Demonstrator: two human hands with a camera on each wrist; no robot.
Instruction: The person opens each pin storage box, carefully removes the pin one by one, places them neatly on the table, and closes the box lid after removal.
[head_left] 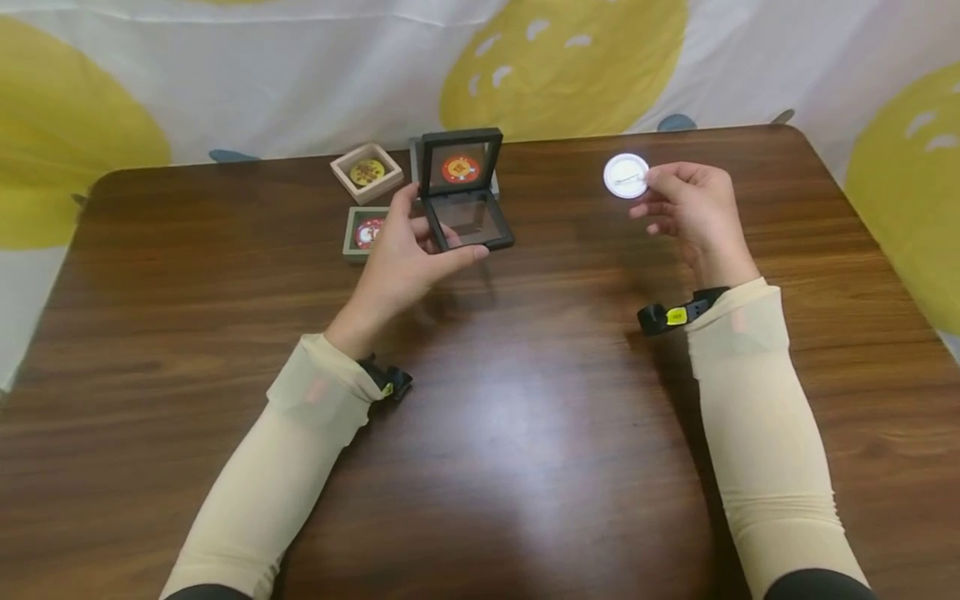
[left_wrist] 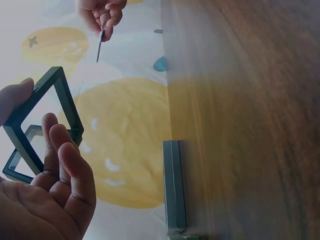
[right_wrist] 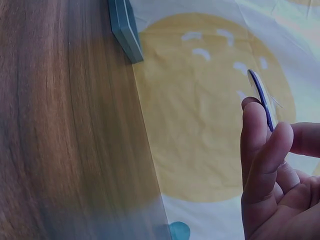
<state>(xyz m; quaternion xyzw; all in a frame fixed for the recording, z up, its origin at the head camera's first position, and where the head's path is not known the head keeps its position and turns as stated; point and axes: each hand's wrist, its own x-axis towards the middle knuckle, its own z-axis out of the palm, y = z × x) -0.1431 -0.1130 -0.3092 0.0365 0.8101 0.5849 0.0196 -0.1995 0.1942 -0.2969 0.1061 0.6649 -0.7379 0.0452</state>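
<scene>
My left hand (head_left: pixel 401 258) grips a black hinged display frame (head_left: pixel 504 238) with clear panes, unfolded so one half stands up and the other lies forward. In the left wrist view, the thumb and fingers hold the frame (left_wrist: pixel 69 102) above the table. A red and yellow round badge (head_left: pixel 461 169) shows through the upright pane. Off to the right, my right hand (head_left: pixel 697 208) pinches a round pin badge (head_left: pixel 626 177) by its edge, its white back and pin facing the head camera. Seen edge-on in the right wrist view, the badge (right_wrist: pixel 261 97) is thin, between thumb and fingers.
Behind the black frame is a grey box (head_left: pixel 416 158), partly hidden. Left of it are a pale wooden box (head_left: pixel 382 190) holding a yellow badge and a green box (head_left: pixel 350 237) with a red badge, partly covered by my left hand. A patterned cloth (head_left: pixel 315 75) hangs behind the table (head_left: pixel 525 417).
</scene>
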